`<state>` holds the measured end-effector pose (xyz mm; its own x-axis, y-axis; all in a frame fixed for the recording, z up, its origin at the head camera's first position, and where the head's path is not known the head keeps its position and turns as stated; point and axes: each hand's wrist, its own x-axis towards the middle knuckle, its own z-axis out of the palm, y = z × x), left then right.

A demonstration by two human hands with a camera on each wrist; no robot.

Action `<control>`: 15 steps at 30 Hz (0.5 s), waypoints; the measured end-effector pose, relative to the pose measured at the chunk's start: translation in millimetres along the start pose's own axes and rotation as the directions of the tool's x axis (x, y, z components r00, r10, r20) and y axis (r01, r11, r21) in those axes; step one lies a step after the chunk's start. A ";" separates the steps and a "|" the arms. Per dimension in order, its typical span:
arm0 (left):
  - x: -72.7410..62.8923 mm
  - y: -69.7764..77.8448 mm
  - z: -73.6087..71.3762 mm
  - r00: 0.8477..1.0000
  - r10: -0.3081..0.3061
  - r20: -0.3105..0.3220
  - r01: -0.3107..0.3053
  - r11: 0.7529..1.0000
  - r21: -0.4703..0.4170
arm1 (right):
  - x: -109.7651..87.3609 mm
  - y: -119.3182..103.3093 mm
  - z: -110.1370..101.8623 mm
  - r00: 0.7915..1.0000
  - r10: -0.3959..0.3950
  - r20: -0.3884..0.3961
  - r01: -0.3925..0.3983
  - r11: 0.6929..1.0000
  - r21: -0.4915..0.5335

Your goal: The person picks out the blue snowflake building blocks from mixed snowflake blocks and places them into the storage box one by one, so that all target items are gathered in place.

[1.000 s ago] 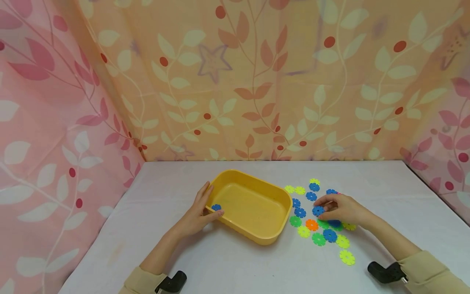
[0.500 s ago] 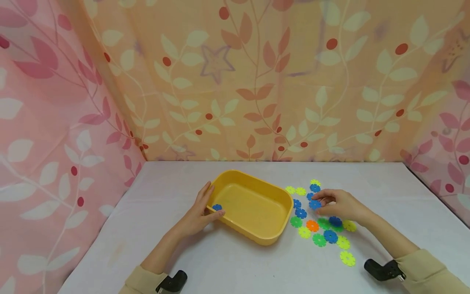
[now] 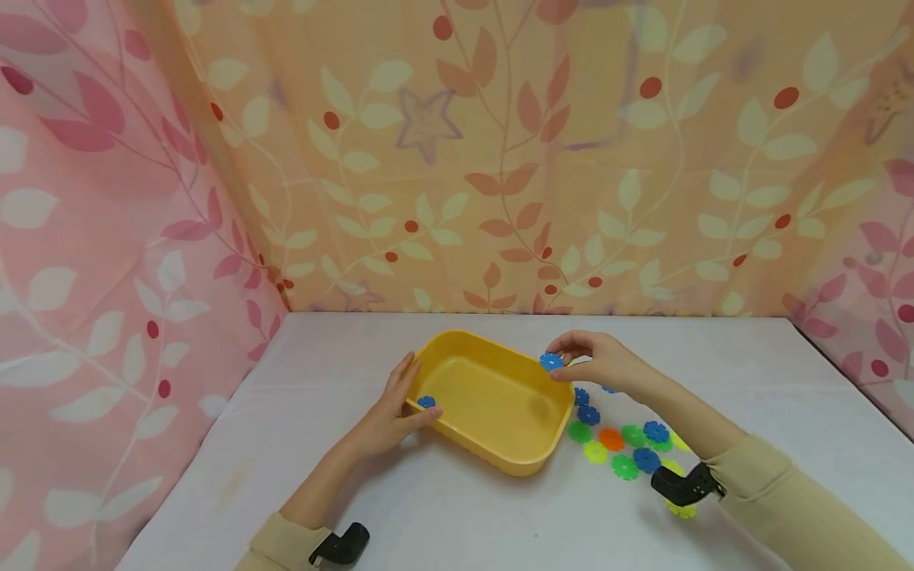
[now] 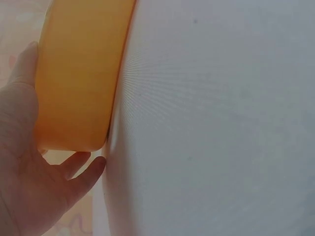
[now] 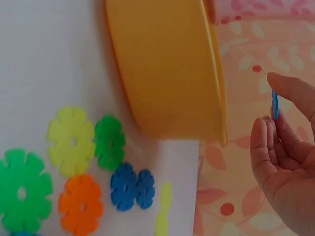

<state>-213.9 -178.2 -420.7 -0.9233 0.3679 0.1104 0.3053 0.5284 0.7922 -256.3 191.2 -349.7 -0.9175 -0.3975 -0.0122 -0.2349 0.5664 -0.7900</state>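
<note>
A shallow yellow plastic basin (image 3: 493, 404) stands on the table with one blue disc (image 3: 426, 402) inside its left corner. My left hand (image 3: 389, 418) grips that end, thumb over the rim and fingers along the outer wall. In the left wrist view, its fingertips reach round the basin's end (image 4: 78, 78). My right hand (image 3: 607, 366) pinches a blue notched flower disc (image 3: 551, 362) between thumb and fingers at the basin's far right rim. The right wrist view shows this disc (image 5: 275, 104) edge-on, level with or above the rim.
Loose flower discs lie right of the basin, among them an orange one (image 3: 611, 439), a green one (image 3: 624, 467) and a blue one (image 3: 647, 460). My right forearm passes above some of them. Patterned cloth (image 3: 500, 159) walls the table's back and sides.
My right hand has picked up the blue disc from the pile and carried it left and away from me to the basin's rim. The left hand keeps its grip on the basin.
</note>
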 end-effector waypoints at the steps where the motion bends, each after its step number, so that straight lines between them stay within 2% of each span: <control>1: -0.3 0.0 0.0 1.000 0.000 -0.003 0.000 1.000 0.002 | 4.6 -6.0 3.4 1.000 -0.010 0.005 0.010 1.000 0.006; 11: -2.1 10.4 -0.3 1.000 -0.026 -0.007 0.026 0.999 -0.024 | 52.9 -55.3 38.3 0.989 -0.140 0.037 0.137 0.988 0.071; 15: -0.8 5.7 0.3 1.000 -0.022 -0.006 0.022 1.000 -0.012 | 71.9 -65.1 53.9 0.986 -0.157 0.051 0.152 0.983 0.101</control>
<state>-211.3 -175.2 -416.5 -0.9310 0.3520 0.0965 0.2824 0.5272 0.8015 -289.7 86.8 -332.3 -0.8514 -0.5183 0.0809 -0.3377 0.4236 -0.8405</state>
